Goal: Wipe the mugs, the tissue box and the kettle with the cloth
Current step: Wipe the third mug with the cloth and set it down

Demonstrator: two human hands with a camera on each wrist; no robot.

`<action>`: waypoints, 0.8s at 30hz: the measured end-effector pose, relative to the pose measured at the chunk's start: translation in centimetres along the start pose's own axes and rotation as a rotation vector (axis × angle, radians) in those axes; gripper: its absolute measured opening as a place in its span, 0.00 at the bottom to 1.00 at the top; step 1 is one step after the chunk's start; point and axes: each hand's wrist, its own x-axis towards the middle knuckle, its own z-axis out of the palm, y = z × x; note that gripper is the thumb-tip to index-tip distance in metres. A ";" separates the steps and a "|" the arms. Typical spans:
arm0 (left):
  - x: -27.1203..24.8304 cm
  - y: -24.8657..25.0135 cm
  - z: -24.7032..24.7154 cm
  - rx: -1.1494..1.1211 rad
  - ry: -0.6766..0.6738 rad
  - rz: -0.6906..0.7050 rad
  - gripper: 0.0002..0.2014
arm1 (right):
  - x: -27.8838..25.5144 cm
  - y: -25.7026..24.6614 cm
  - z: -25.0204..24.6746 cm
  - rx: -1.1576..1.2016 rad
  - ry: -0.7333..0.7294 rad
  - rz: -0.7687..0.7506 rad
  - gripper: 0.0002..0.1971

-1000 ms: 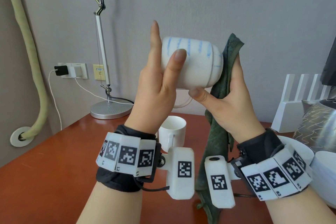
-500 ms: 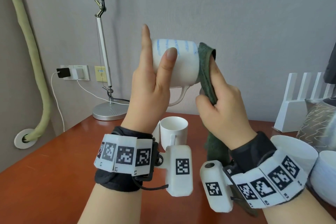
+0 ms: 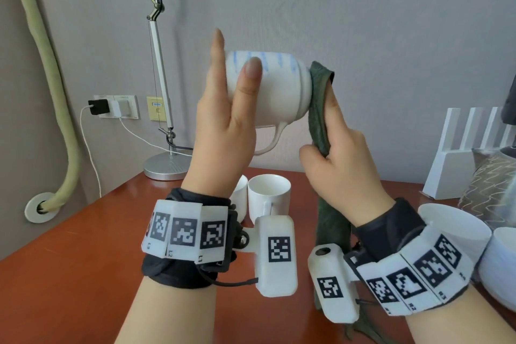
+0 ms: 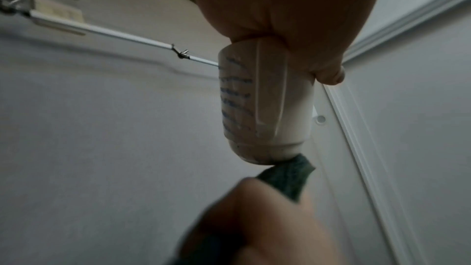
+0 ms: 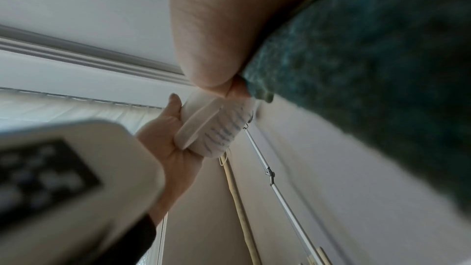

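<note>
My left hand point(image 3: 224, 123) grips a white mug with blue stripes point(image 3: 279, 89) held up on its side, handle pointing down; two fingers lie straight along its wall. The left wrist view shows the mug point(image 4: 265, 104) hanging from the palm. My right hand point(image 3: 336, 151) pinches a dark green cloth point(image 3: 318, 109) and presses its top fold against the mug's base. The cloth's tail hangs down past my right wrist. Two plain white mugs point(image 3: 268, 198) stand on the table behind my left wrist. A patterned steel kettle point(image 3: 491, 190) sits at the right edge.
The red-brown table point(image 3: 69, 274) runs to the wall. A lamp base point(image 3: 167, 167) stands at the back left. A white finned stand point(image 3: 460, 153) is at the back right. White bowls point(image 3: 458, 229) sit close to my right wrist.
The cloth has come from around the mug's lower side onto its base. My right thumb has left the mug wall and now pinches the cloth. Both hands sit slightly further left.
</note>
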 end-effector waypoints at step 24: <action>1.1 0.5 0.1 -0.345 0.152 -0.489 0.16 | -0.6 0.8 0.9 -0.300 -0.004 -0.089 0.33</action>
